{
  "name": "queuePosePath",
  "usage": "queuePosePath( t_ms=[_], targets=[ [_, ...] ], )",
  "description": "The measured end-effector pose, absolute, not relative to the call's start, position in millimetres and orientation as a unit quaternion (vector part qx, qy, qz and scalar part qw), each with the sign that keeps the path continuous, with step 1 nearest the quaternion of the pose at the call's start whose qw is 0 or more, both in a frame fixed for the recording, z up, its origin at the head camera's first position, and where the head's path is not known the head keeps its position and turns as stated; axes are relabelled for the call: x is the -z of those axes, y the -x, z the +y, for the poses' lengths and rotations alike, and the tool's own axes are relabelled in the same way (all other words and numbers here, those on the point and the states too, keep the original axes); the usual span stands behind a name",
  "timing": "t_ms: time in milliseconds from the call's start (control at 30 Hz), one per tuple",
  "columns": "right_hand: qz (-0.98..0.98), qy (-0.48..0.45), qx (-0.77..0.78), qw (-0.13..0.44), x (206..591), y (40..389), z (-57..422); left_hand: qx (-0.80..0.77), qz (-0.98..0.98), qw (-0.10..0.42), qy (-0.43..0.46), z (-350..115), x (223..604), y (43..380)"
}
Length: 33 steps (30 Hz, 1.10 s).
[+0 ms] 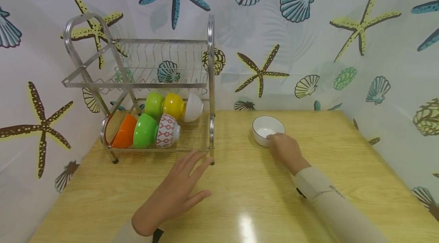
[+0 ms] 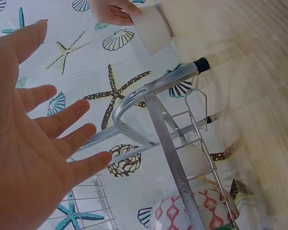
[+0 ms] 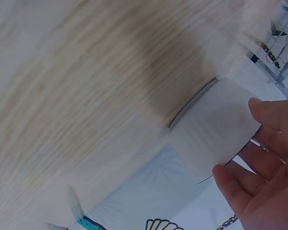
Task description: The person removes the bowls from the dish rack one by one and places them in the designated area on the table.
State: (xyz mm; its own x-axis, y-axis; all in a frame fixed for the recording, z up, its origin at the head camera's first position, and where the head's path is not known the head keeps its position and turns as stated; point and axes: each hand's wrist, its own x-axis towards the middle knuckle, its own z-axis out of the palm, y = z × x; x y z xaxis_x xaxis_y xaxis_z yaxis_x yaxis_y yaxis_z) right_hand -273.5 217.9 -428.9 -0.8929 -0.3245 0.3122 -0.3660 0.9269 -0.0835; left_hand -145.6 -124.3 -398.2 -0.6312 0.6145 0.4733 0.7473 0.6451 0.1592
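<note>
A white bowl with a thin dark rim stands upright on the table, right of the dish rack. My right hand grips its near right edge. From the right wrist view, the thumb presses the white wall while the other fingers curl over the rim. My left hand hovers in front of the rack's right front foot, its fingers spread and holding nothing. Its bare palm fills the left side of the left wrist view, with the rack's metal frame beyond the fingertips.
The two-tier metal dish rack stands on the left of the wooden table. Its lower tier holds several tilted bowls, among them an orange bowl, a green bowl and a red-patterned bowl. A shell-print curtain borders the table.
</note>
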Motion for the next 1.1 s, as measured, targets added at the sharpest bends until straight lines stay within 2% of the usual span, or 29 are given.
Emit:
queuePosePath(
  t_ms=[267, 500, 800, 1100],
  targets=[
    [-0.961, -0.203, -0.089, 0.163, 417.2, 254.8, 210.0, 0.204, -0.879, 0.185, 0.389, -121.9, 393.5, 146.9],
    [-0.952, -0.243, -0.08, 0.17, 408.6, 233.3, 210.2, 0.247, -0.886, 0.178, 0.35, -116.7, 381.2, 144.6],
    [-0.942, -0.265, -0.106, 0.176, 396.0, 203.0, 211.4, 0.282, -0.877, 0.222, 0.32, -121.4, 370.5, 150.3],
    [-0.932, -0.28, -0.12, 0.198, 382.5, 172.0, 216.9, 0.325, -0.865, 0.246, 0.293, -140.3, 355.5, 168.6]
  ],
)
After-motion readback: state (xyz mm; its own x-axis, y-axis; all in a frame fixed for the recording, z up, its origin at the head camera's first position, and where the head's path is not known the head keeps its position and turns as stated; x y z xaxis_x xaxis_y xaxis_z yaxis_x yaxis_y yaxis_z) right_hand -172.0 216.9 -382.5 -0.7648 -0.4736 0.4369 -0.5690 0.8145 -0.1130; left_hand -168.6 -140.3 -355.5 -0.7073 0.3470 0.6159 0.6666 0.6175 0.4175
